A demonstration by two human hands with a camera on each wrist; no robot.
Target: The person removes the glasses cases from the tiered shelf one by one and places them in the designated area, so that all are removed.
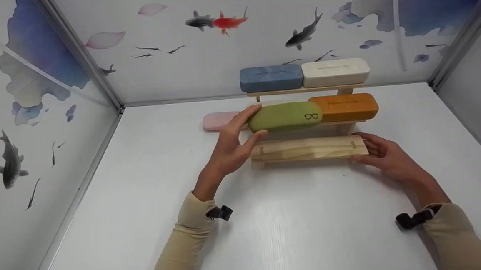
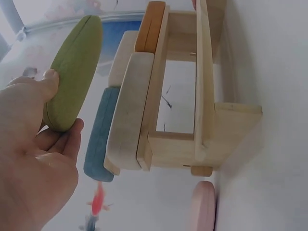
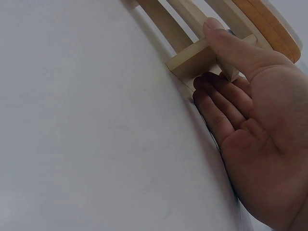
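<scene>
My left hand holds a green glasses case by its left end, thumb in front and fingers over the top. Small printed spectacles mark the case's right end. It is raised off the three-tier wooden rack, in front of the middle tier. In the left wrist view an off-white case sits on that tier beside an orange case; the green case hides the off-white one in the head view. At the right end of the lowest tier, my right hand grips the rack, thumb on the shelf.
Blue and white cases stand side by side on the top tier. Left of the rack, a pink case lies on the white table. Printed panels enclose the table at the back and sides.
</scene>
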